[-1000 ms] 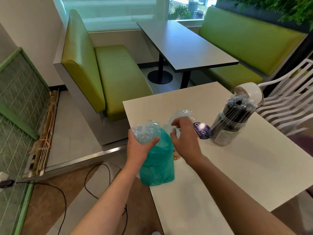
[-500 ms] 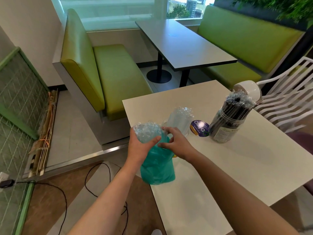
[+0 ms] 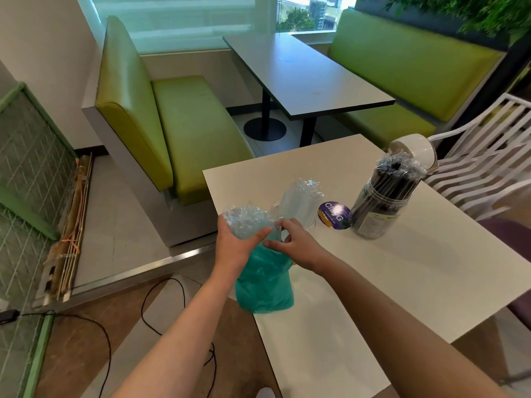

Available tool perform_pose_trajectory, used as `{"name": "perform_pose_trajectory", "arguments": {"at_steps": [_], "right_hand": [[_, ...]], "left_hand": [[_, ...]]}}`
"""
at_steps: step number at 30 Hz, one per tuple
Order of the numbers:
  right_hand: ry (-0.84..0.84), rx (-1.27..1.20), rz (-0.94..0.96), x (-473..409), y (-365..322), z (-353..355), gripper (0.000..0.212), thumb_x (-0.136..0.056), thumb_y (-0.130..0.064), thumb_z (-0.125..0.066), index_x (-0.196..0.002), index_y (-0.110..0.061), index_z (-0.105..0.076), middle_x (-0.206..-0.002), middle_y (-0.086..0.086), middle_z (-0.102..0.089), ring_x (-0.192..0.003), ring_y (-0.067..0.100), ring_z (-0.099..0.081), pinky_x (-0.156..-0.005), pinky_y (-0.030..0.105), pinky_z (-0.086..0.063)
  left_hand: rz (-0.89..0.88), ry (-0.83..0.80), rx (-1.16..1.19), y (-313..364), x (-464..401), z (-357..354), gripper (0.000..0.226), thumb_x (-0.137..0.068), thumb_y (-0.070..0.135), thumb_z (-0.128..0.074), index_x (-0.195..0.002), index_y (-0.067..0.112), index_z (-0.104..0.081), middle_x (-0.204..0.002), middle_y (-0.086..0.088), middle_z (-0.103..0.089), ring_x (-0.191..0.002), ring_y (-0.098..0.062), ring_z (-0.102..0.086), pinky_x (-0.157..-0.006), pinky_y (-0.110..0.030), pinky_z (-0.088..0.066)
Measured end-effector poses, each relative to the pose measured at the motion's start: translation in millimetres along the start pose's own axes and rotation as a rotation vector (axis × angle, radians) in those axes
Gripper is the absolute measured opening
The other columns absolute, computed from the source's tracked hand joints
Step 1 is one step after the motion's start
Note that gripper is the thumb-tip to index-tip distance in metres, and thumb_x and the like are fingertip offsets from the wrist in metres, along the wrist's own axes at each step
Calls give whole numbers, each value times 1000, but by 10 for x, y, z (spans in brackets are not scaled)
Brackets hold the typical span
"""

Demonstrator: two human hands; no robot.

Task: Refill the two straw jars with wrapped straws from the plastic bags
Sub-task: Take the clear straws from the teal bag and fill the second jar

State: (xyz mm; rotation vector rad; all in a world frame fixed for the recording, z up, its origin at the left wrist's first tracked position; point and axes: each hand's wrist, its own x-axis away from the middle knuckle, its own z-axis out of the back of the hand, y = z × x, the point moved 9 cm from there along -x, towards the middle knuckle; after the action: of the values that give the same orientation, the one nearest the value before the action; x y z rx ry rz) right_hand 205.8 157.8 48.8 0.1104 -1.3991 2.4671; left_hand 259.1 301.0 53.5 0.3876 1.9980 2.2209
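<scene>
The left hand [image 3: 238, 248] covers the middle of the teal bag of straws [image 3: 263, 285], so the bag's neck is hidden, and the right hand [image 3: 296, 248] covers its right upper edge; whether the right fingertips actually pinch plastic cannot be made out. Behind the hands, the clear jar [image 3: 298, 208] shows only its upper part, its base hidden. The purple lid [image 3: 333, 215] carries lettering too blurred to read (a few pale letters only). The label on the dark straw jar [image 3: 382, 208] is likewise unreadable. The white lid [image 3: 416, 149] behind it is partly hidden. The white chair [image 3: 488, 162] is cut off by the right edge, and both forearms run out of the bottom edge.
</scene>
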Motion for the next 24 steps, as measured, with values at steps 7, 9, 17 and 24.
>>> {"name": "perform_pose_trajectory", "arguments": {"at_steps": [7, 9, 17, 24], "right_hand": [[75, -63, -20, 22, 22, 90, 35, -98, -35, -51, -128, -16, -55, -131, 4, -46, -121, 24, -50, -104, 42, -46], [120, -123, -7, 48, -45, 163, 35, -100, -33, -49, -129, -14, -55, -129, 2, -50, -120, 19, -51, -103, 37, -47], [422, -165, 199, 196, -673, 947, 28, -102, -33, -42, -115, -12, -55, -91, -15, -65, -83, -14, -57, -72, 6, -43], [739, -117, 327, 393, -1107, 1690, 28, -103, -36, -41, -108, -12, -55, -87, -16, -64, -76, -15, -55, -63, 5, -40]], "left_hand": [[-12, 38, -16, 7, -12, 25, 78, -72, 32, -84, -129, 32, -30, -120, 11, -44, -112, -10, -47, -83, -19, -41], [-28, 60, -19, 22, -32, 32, 78, -71, 31, -85, -128, 30, -32, -122, 8, -46, -114, -12, -48, -86, -22, -43], [-40, 77, -113, 13, -86, -39, 77, -70, 36, -85, -122, 34, -29, -125, 9, -44, -122, -16, -48, -100, -33, -47], [-42, 91, -144, 19, -97, -51, 83, -71, 35, -85, -134, 23, -31, -133, 3, -45, -124, -16, -47, -96, -27, -43]]}}
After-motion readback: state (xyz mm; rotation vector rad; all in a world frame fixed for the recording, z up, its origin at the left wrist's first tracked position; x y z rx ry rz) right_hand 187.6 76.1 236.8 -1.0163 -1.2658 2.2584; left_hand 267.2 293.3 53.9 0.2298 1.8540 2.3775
